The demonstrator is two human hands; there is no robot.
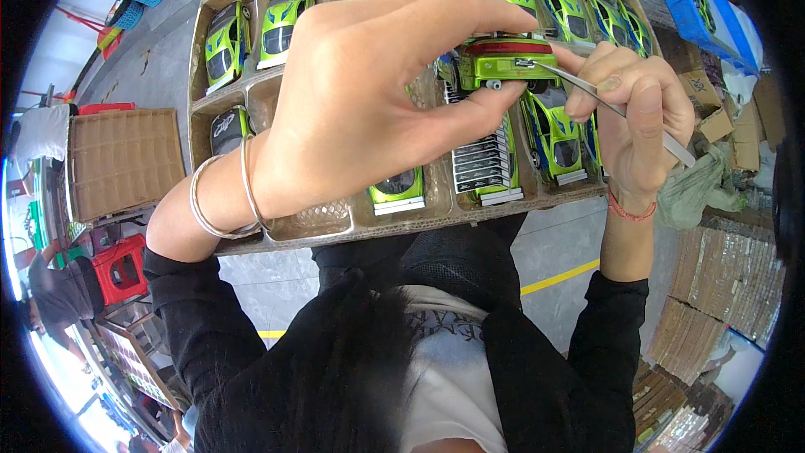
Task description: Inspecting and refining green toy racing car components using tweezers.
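Observation:
My left hand [360, 84] grips a green toy car [495, 67] between thumb and fingers, its rear end with a red strip facing me. My right hand [637, 105] is closed on a pair of metal tweezers [599, 96]. The tweezers' tip touches a small silvery piece on the car's rear panel. Beneath both hands lies a compartmented tray [369, 216] holding several more green toy cars. A sheet of small dark labels [482, 164] rests on the cars just below the held one.
A brown empty tray [126, 159] and a red stool [122, 268] stand at the left, near another person [71, 285]. To the right are a blue bin [696, 0], crumpled green plastic [696, 189] and stacked cardboard [725, 277]. Grey floor carries a yellow line [558, 277].

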